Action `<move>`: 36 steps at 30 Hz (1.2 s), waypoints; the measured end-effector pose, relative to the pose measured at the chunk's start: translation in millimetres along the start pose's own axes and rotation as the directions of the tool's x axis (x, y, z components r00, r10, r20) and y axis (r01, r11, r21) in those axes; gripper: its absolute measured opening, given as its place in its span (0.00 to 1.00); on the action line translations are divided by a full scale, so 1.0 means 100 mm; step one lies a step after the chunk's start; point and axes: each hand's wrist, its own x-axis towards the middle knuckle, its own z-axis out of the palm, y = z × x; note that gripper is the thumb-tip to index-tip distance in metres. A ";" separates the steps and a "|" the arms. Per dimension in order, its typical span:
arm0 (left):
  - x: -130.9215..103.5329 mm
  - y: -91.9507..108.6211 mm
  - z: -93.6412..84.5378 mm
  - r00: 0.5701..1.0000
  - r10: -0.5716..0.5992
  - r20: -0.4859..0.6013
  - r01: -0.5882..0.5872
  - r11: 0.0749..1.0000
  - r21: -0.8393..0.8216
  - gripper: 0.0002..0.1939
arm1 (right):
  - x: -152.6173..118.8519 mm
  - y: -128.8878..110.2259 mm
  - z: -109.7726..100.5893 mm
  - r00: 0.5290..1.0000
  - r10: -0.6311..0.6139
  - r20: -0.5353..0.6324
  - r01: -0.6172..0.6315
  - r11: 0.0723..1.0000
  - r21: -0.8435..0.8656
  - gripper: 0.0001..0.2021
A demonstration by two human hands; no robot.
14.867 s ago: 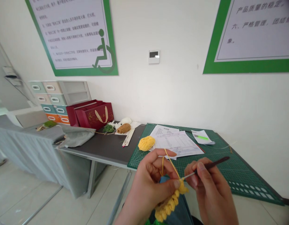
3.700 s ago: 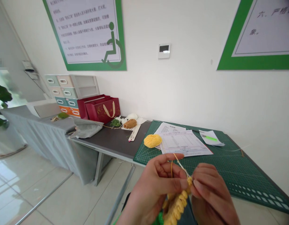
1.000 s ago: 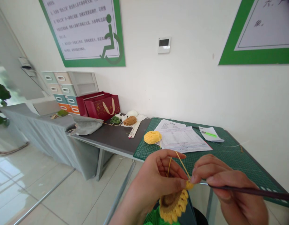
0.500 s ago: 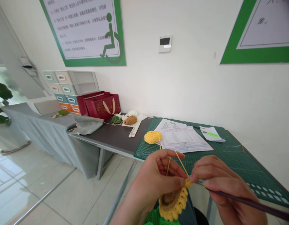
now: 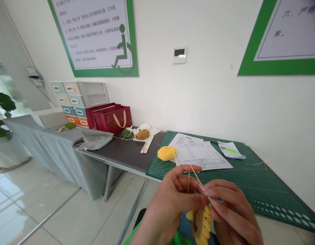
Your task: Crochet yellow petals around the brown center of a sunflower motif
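My left hand (image 5: 178, 197) pinches the top edge of a yellow and brown crochet piece (image 5: 204, 226), which hangs below the fingers with its scalloped rim to the right. Yellow yarn (image 5: 195, 174) runs over my raised left index finger and down to the work. In my right hand (image 5: 231, 207) is a crochet hook (image 5: 199, 186); its thin metal tip points up and left at the edge of the piece. The hook's dark handle is mostly hidden under the palm. A yellow yarn ball (image 5: 166, 153) lies beyond the left hand, its strand leading toward me.
A green cutting mat (image 5: 249, 177) covers the table's right part, with printed sheets (image 5: 202, 154) and a bright green pen (image 5: 230, 150) on it. Farther left are a brown yarn ball (image 5: 142, 134), red gift bags (image 5: 114, 119), a grey cloth (image 5: 96, 139) and a drawer stack (image 5: 76, 98).
My right hand has moved left and turned, so the hook's metal tip now shows beside the left fingers. The crochet piece has swung to a more edge-on angle. The view has tilted slightly upward.
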 end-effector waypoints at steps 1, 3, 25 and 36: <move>0.01 -0.02 0.01 1.000 0.004 -0.001 -0.004 1.000 -0.003 0.35 | -0.03 0.01 0.03 0.999 0.008 -0.043 -0.008 1.000 0.000 0.17; 0.02 -0.04 0.02 1.000 0.020 -0.009 -0.020 1.000 -0.010 0.35 | -0.10 0.03 0.06 0.994 0.009 -0.107 -0.009 1.000 0.002 0.20; -0.03 0.07 0.07 0.945 0.310 -0.105 -0.212 0.823 0.527 0.28 | 0.05 -0.12 -0.14 0.944 0.318 -0.086 -0.327 0.936 -0.127 0.03; -0.03 0.03 0.00 0.974 0.221 -0.050 -0.202 0.948 0.245 0.27 | 0.01 -0.02 0.18 0.716 0.693 0.083 -0.593 0.541 0.596 0.06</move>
